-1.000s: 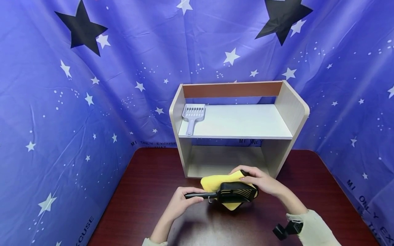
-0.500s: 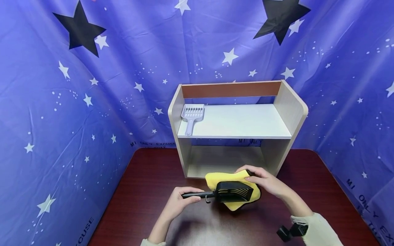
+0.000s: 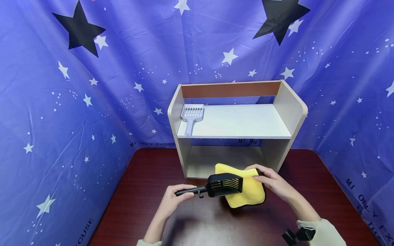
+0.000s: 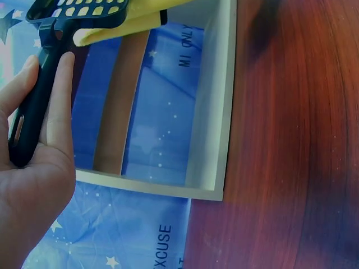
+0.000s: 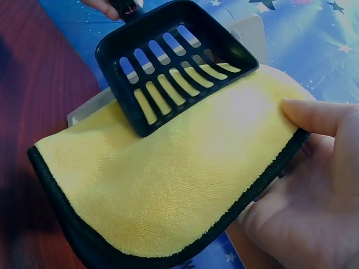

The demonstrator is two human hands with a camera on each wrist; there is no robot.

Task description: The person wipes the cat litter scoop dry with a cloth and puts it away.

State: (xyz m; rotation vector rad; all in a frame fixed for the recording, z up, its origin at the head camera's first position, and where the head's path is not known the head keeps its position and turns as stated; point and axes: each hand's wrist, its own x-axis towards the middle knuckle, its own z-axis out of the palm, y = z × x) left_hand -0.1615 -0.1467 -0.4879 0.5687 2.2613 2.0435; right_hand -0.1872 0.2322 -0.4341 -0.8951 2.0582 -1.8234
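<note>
My left hand [image 3: 175,200] grips the handle of a black slotted litter scoop [image 3: 220,186], held level above the table. In the left wrist view the scoop's handle [image 4: 36,103] lies between thumb and fingers. My right hand [image 3: 272,181] pinches the edge of a yellow cloth [image 3: 250,191] with dark trim. The right wrist view shows the thumb on top of the cloth [image 5: 174,196], the fingers partly hidden under it. The scoop's head [image 5: 168,61] lies in front of the cloth's far edge, with yellow showing through some slots.
A two-level wooden shelf [image 3: 237,121] stands at the table's back. On its upper board, at the left, lies a pale lavender slotted scoop [image 3: 192,114]. The dark red table [image 3: 129,205] is surrounded by a blue star-patterned curtain [image 3: 123,85].
The black scoop has moved left and slightly up with my left hand. My right hand has shifted right with the cloth, which now shows more of its yellow face beside the scoop.
</note>
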